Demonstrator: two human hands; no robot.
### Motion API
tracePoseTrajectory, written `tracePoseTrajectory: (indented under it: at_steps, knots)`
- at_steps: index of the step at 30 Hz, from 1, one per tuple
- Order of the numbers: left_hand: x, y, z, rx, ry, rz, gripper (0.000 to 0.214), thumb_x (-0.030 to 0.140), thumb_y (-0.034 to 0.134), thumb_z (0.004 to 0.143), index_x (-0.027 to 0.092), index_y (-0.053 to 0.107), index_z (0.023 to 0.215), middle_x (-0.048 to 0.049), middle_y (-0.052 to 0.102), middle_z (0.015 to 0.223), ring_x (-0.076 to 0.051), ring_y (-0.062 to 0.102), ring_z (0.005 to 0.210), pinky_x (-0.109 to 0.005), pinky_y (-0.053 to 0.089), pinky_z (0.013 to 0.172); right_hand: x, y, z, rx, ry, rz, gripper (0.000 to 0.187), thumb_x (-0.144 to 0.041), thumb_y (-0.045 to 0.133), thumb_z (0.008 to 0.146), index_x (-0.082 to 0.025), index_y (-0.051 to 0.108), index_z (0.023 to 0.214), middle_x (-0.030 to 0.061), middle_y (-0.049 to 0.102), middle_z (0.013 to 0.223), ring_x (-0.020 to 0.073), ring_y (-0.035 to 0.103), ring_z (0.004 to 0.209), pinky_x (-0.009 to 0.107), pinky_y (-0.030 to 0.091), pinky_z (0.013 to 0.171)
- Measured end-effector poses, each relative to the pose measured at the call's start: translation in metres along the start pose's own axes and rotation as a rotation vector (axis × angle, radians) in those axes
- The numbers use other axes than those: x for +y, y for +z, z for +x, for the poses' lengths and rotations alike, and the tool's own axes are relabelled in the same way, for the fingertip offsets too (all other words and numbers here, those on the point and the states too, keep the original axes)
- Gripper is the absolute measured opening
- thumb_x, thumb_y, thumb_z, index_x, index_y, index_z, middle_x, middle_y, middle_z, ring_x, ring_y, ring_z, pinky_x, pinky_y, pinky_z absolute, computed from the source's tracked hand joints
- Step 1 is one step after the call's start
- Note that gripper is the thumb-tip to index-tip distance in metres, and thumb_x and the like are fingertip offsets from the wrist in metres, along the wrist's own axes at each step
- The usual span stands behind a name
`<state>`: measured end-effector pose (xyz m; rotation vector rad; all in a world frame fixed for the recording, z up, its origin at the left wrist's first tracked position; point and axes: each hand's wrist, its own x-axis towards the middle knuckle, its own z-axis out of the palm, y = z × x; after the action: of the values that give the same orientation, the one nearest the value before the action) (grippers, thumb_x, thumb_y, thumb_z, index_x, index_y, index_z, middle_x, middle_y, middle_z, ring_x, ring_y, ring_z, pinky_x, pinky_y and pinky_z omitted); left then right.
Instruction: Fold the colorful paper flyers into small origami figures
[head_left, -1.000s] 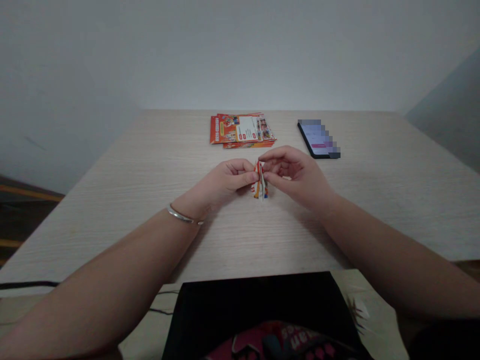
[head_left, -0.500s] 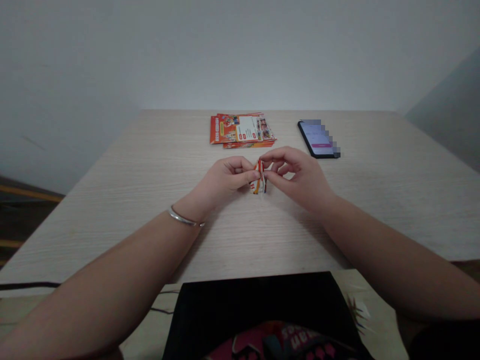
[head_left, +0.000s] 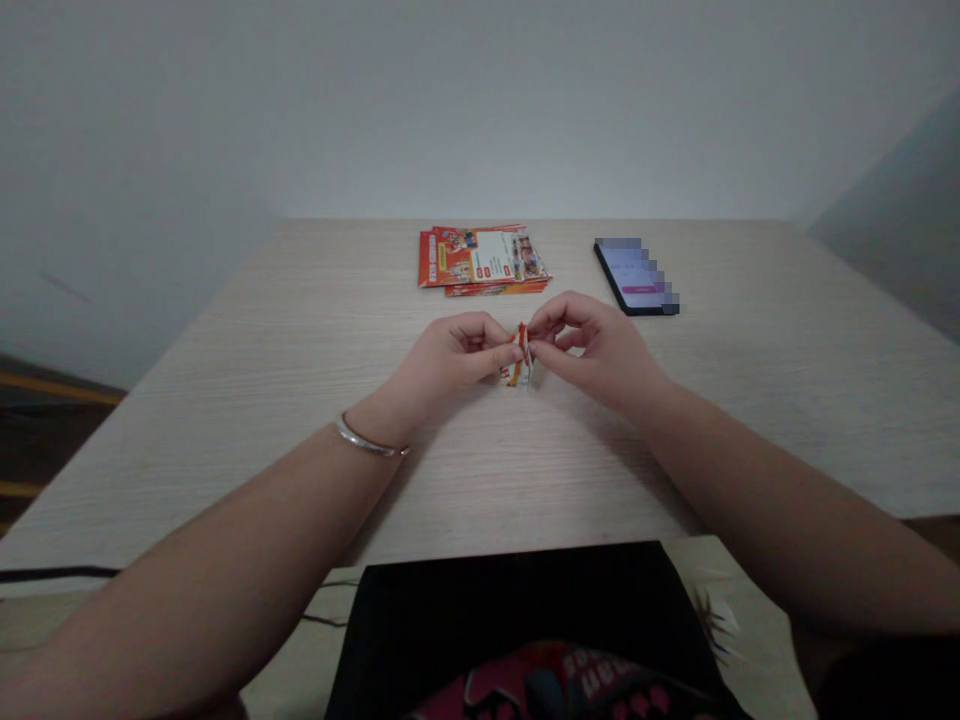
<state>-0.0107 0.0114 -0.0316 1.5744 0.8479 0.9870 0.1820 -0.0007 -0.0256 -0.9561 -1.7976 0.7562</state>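
Both forearms (head_left: pixel 255 520) (head_left: pixel 757 485) angle inward, fingers (head_left: pixel 498 358) pinching a folded printed paper (head_left: pixel 514 377).

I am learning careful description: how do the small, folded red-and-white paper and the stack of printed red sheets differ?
The small, folded red-and-white paper is in the fingers of the left hand; the stack of printed red sheets lies on the pale wood-grain table. The paper looks smaller than the stack. The paper is folded; the stack's top sheet is flat. Both show red and white.
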Motion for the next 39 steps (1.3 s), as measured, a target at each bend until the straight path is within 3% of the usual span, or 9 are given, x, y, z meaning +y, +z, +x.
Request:
tracePoseTrajectory:
  at_steps: [11, 16, 27, 31, 34, 39]
  knots:
    - [0.004, 0.003, -0.003, -0.049, -0.012, -0.028, 0.022, 0.029, 0.076, 0.079, 0.016, 0.061, 0.069, 0.0029, 0.058, 0.062, -0.007, 0.048, 0.056, -0.021, 0.035, 0.054, 0.003, 0.002, 0.000, -0.038, 0.064, 0.129, 0.010, -0.021, 0.067, 0.076, -0.022, 0.057, 0.076, -0.0026, 0.058, 0.072, 0.0106, 0.054, 0.063, 0.025, 0.045, 0.053]
    - [-0.001, 0.006, -0.004, -0.056, -0.043, -0.084, 0.020, 0.030, 0.073, 0.082, 0.016, 0.060, 0.078, 0.0014, 0.061, 0.070, -0.008, 0.051, 0.061, -0.021, 0.037, 0.056, 0.008, 0.001, 0.004, -0.054, 0.073, 0.159, 0.014, -0.022, 0.068, 0.074, -0.023, 0.059, 0.084, -0.0032, 0.059, 0.072, 0.0104, 0.054, 0.063, 0.025, 0.048, 0.056]
    - [-0.001, 0.004, -0.002, -0.136, -0.063, -0.011, 0.018, 0.032, 0.067, 0.085, 0.018, 0.056, 0.082, 0.0039, 0.056, 0.067, -0.008, 0.048, 0.058, -0.022, 0.036, 0.055, 0.002, -0.012, 0.003, -0.072, -0.132, -0.209, 0.005, -0.016, 0.065, 0.074, -0.021, 0.062, 0.074, -0.0025, 0.063, 0.070, 0.0098, 0.055, 0.060, 0.025, 0.044, 0.055]
    - [0.002, 0.006, -0.003, -0.162, -0.105, -0.031, 0.022, 0.030, 0.072, 0.079, 0.018, 0.056, 0.088, 0.0036, 0.060, 0.069, -0.009, 0.052, 0.060, -0.022, 0.039, 0.056, 0.000, -0.011, 0.004, -0.070, -0.173, -0.273, 0.007, -0.015, 0.065, 0.074, -0.021, 0.062, 0.073, -0.0025, 0.064, 0.070, 0.0101, 0.057, 0.061, 0.025, 0.045, 0.056]
    - [0.002, 0.005, -0.002, -0.132, -0.101, 0.042, 0.024, 0.029, 0.076, 0.073, 0.017, 0.061, 0.087, 0.0035, 0.059, 0.069, -0.009, 0.051, 0.061, -0.023, 0.037, 0.056, 0.002, -0.008, 0.004, -0.067, -0.215, -0.287, 0.007, -0.014, 0.065, 0.074, -0.020, 0.063, 0.074, -0.0020, 0.065, 0.072, 0.0101, 0.056, 0.061, 0.025, 0.045, 0.056]
    - [0.005, 0.003, -0.002, -0.051, -0.109, 0.129, 0.022, 0.035, 0.074, 0.076, 0.014, 0.066, 0.077, 0.0017, 0.059, 0.069, -0.009, 0.047, 0.061, -0.023, 0.034, 0.057, 0.006, -0.008, 0.005, -0.027, -0.274, -0.282, 0.006, -0.015, 0.065, 0.076, -0.020, 0.065, 0.074, -0.0004, 0.066, 0.074, 0.0110, 0.058, 0.064, 0.024, 0.047, 0.055]
